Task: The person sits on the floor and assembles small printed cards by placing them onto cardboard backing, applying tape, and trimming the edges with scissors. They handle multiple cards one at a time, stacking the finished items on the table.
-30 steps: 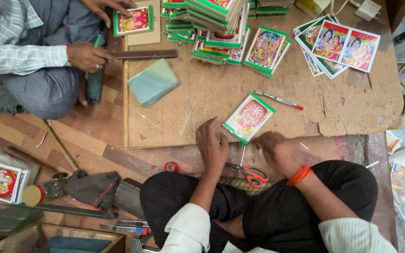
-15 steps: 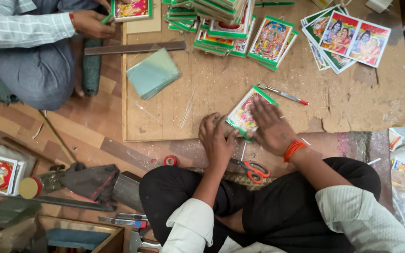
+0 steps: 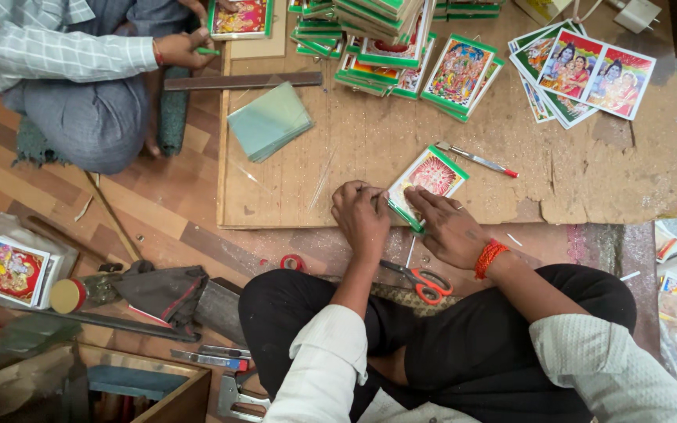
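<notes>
Now both hands have come forward off the floor edge onto the near rim of the wooden board and closed in on the green-bordered picture card, which a second ago lay untouched ahead of them. The left hand is curled, fingertips pinching what looks like a thin green strip at the card's near-left edge, though the view is too small to be sure. The right hand lies flatter, fingers spread and pressing on that same near corner, holding nothing apart from it. So the work has moved from reaching to handling the card's border.

Beyond the card lies a red-tipped pen. Farther past it stand stacks of green-edged cards, and to the card's far right a fan of loose colourful prints. Left of the card rests a pale green pile of sheets. Nearer than the card, orange-handled scissors lie on the floor
</notes>
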A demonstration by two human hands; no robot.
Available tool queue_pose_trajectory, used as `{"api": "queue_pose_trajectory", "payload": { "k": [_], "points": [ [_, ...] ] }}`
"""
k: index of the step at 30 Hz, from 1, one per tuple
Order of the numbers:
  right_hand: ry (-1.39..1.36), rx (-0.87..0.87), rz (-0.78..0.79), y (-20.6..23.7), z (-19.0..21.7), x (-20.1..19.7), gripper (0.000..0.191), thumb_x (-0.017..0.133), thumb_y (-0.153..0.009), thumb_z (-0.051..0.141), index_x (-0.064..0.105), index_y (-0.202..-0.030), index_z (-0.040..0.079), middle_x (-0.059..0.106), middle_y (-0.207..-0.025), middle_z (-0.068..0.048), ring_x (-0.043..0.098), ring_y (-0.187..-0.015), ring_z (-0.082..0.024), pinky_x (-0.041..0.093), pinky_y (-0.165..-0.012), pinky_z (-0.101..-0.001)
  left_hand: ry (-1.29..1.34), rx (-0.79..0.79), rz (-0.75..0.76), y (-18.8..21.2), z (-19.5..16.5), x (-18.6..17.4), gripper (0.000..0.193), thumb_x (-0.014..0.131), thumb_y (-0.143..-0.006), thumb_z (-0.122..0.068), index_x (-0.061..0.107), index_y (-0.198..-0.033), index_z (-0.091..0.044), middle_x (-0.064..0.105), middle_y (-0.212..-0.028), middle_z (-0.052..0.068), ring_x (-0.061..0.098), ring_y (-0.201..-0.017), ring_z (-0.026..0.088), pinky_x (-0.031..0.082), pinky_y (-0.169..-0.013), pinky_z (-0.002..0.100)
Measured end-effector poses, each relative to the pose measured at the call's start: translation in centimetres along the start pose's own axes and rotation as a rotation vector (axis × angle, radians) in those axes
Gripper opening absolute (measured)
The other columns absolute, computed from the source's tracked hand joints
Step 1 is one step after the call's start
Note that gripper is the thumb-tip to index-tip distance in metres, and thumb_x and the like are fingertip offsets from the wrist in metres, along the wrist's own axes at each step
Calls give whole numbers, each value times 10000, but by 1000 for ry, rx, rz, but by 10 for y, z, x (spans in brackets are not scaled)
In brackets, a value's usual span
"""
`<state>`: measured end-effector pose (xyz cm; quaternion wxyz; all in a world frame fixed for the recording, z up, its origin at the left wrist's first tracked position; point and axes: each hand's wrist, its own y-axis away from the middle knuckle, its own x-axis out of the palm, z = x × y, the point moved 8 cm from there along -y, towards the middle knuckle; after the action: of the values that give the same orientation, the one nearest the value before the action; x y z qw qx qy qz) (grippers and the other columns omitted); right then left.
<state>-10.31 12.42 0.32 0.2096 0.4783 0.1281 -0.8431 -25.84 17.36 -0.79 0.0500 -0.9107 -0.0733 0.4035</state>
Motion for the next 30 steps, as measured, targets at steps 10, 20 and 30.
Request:
{"api": "queue_pose_trajectory", "payload": {
  "k": [10, 20, 30],
  "points": [
    [-63, -6, -59, 0, 2, -1, 968, 686, -677, 104, 283, -1544, -42, 385, -1578, -231, 375, -1466, -368, 336, -1145, -510, 53, 249, 4, 41, -30, -2, 896, 922, -667, -348, 477, -1374, -24, 459, -1377, 187, 357, -1393, 454, 260, -1153, 592],
    [-154, 206, -454, 42, 1, -9, 832, 757, -714, 129, 432, -1478, 93, 604, -1370, -194, 583, -1257, -381, 489, -1033, -467, -45, 187, 118, 20, -11, -14, 802, 857, -633, -202, 534, -1357, -84, 495, -1398, 152, 402, -1378, 390, 285, -1127, 552],
    [-240, 657, -334, 39, -1, 22, 1115, 845, -723, 271, 156, -1589, 138, 748, -935, -167, 703, -780, -430, 551, -657, -521, -195, 109, -74, -27, 5, -54, 108, 806, -762, -159, 739, -841, -128, 607, -1040, 45, 550, -1090, 288, 397, -956, 487]
  ]
}}
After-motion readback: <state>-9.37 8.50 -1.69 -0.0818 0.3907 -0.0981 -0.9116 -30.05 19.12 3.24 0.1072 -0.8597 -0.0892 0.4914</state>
